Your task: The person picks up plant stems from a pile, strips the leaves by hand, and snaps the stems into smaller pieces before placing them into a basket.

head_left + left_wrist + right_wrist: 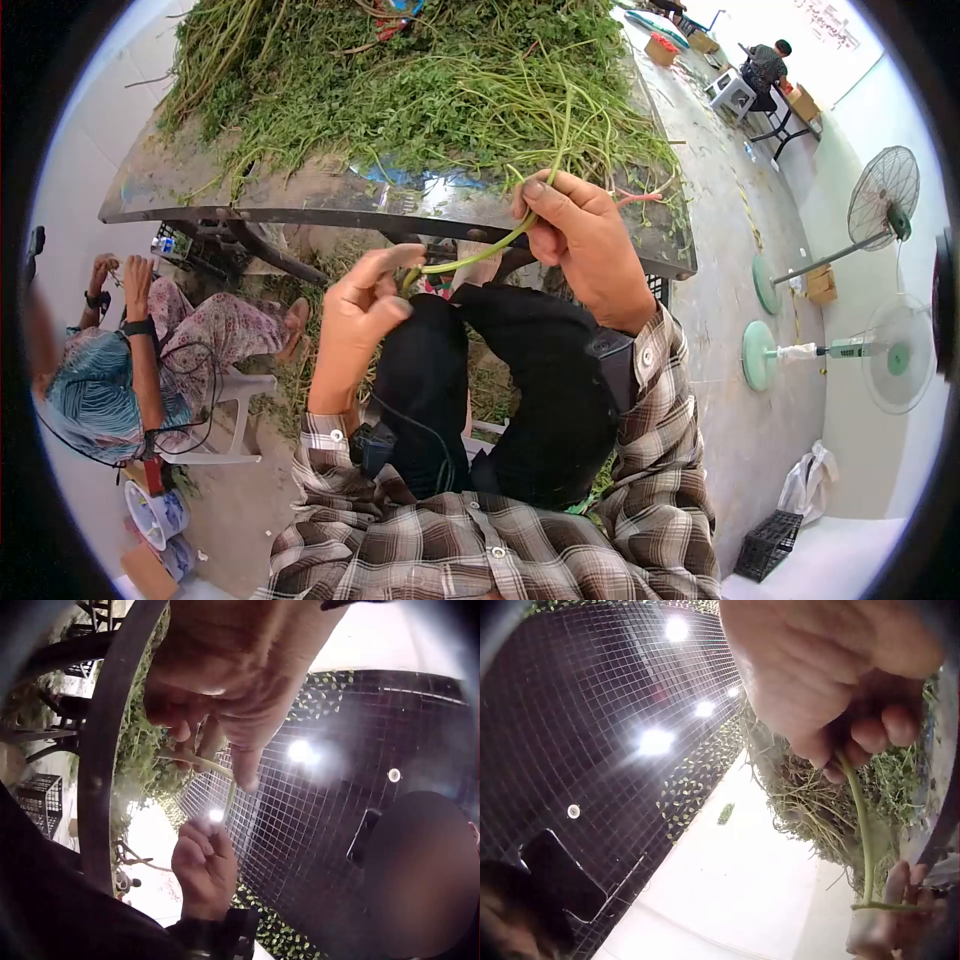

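A long green plant stem (470, 262) runs between my two hands above my lap, its upper part reaching toward the heap. My right hand (590, 240) pinches it between thumb and fingers. With its thumb and fingers, my left hand (362, 305) holds the lower end, where the stem bends sharply. In the left wrist view, the left thumb (246, 769) lies at this bend. The right wrist view shows the stem (865, 840) coming out from the right hand's curled fingers down to the left hand (900, 915).
A big heap of leafy green stems (400, 110) covers much of the table (300, 190) ahead. On the left sits another person (120, 380) on a white chair (235, 410). Two fans (885, 200) stand at right, with a black crate (768, 546) below. Another person (765, 70) sits far back.
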